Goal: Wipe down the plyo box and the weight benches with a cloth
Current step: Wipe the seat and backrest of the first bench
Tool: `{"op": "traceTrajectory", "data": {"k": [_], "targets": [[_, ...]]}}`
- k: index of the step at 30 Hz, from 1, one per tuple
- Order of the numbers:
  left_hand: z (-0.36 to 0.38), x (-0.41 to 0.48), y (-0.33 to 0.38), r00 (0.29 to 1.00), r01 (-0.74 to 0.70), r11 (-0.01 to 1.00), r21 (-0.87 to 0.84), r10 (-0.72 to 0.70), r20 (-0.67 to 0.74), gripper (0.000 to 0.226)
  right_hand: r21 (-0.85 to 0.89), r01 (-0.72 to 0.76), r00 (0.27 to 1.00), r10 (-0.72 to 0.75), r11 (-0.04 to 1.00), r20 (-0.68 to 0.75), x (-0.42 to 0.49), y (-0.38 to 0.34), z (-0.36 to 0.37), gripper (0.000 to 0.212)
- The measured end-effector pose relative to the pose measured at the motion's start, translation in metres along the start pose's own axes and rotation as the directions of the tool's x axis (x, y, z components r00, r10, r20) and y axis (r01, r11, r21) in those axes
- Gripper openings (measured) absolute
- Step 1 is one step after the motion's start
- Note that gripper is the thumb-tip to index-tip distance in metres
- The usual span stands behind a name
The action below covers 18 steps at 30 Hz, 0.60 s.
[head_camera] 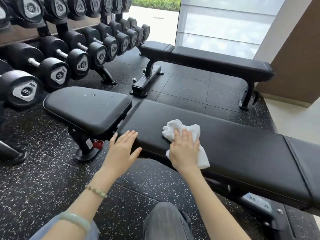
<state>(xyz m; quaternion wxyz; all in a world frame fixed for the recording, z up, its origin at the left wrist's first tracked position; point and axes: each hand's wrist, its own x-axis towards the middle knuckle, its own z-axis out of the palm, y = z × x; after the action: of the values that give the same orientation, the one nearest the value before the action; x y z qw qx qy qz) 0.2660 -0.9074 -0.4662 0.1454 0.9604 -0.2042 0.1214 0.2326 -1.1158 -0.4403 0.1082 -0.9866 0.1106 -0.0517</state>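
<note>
A black adjustable weight bench (233,146) lies flat across the view in front of me. Its raised seat pad (86,108) at the left carries small water droplets near its far edge. A crumpled white cloth (174,128) lies on the long back pad. My right hand (184,149) presses flat on the cloth with straight fingers. My left hand (123,149) rests open on the near left corner of the back pad, fingers spread. A second black flat bench (216,62) stands farther back near the window. No plyo box is in view.
A dumbbell rack (57,49) with several black dumbbells fills the left and back left. The floor (52,179) is black speckled rubber tile. A tan wall (297,58) stands at the right. My knee in grey trousers (166,220) is below the bench.
</note>
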Motion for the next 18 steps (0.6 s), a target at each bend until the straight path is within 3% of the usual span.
{"op": "traceTrajectory", "data": {"k": [3,6,10,13,15,18], "targets": [[-0.008,-0.005,-0.062,1.0,0.025,0.999,0.031,-0.025,-0.006,0.067,-0.013,0.041,0.999,-0.04,0.999,0.021,0.014,-0.051,0.012,0.087],[-0.018,-0.004,-0.114,0.999,0.025,0.999,0.031,-0.025,-0.023,0.066,0.032,0.074,0.996,-0.075,0.997,0.039,0.035,-0.1,0.027,0.055],[-0.027,0.007,-0.168,0.997,-0.025,1.0,-0.004,0.025,-0.079,0.063,0.116,0.113,0.993,-0.109,0.987,-0.046,0.075,-0.16,0.042,0.037],[-0.034,0.018,-0.21,0.99,-0.087,0.996,-0.037,0.082,-0.113,0.062,0.333,0.012,0.991,0.034,0.943,-0.131,0.096,-0.181,0.04,0.024],[-0.04,0.028,-0.238,0.985,-0.121,0.992,-0.033,0.116,-0.13,0.061,0.544,-0.008,0.97,0.138,0.839,-0.198,0.096,-0.197,0.036,0.022],[-0.051,0.05,-0.274,0.982,-0.142,0.99,-0.023,0.138,-0.127,0.062,0.606,0.119,0.965,0.051,0.787,-0.256,0.091,-0.244,0.044,0.025]]}}
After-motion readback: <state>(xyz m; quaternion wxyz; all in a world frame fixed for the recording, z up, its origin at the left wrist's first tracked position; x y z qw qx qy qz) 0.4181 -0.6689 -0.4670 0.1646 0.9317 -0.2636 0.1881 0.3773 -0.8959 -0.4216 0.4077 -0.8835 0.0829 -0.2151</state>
